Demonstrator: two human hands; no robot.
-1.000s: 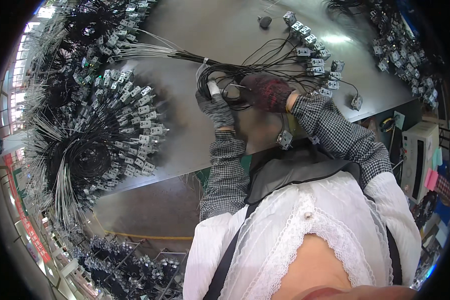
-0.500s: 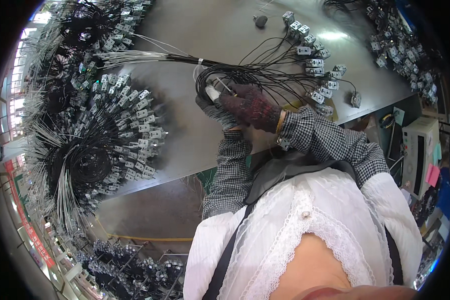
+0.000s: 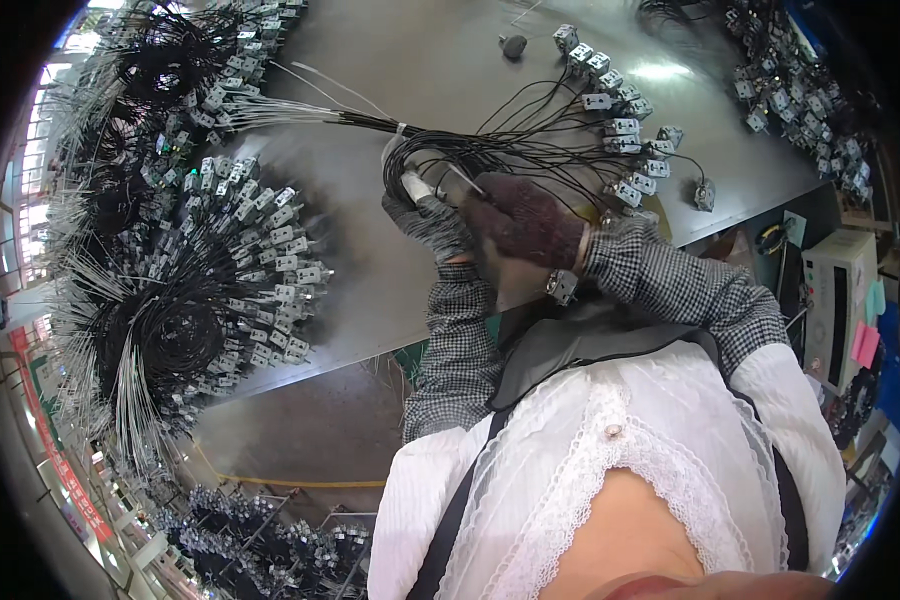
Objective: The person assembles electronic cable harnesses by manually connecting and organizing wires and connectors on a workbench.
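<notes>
A bundle of black cables (image 3: pixel 425 150) lies looped on the metal table, with a white tie (image 3: pixel 401 129) round it. Its pale wire ends (image 3: pixel 285 112) point left, and small silver metal boxes (image 3: pixel 625 127) fan out on its right. My left hand (image 3: pixel 432 226), in a grey glove with a white-covered fingertip, is closed round the near side of the loop. My right hand (image 3: pixel 526 220), in a dark red glove, is closed just right of it, slightly blurred. A thin pale strand (image 3: pixel 462 177) sticks out at its fingertips. Another silver box (image 3: pixel 562 287) hangs below my right wrist.
Large coils of cable with silver boxes (image 3: pixel 180 335) cover the table's left side. More boxes (image 3: pixel 795 100) are heaped at the far right. A dark round knob (image 3: pixel 514 46) lies at the back. A beige instrument (image 3: pixel 838 300) stands right of the table edge.
My right hand has moved slightly right and nearer to me, away from my left hand. The silver box below my right wrist shows more fully. My left hand keeps the loop.
</notes>
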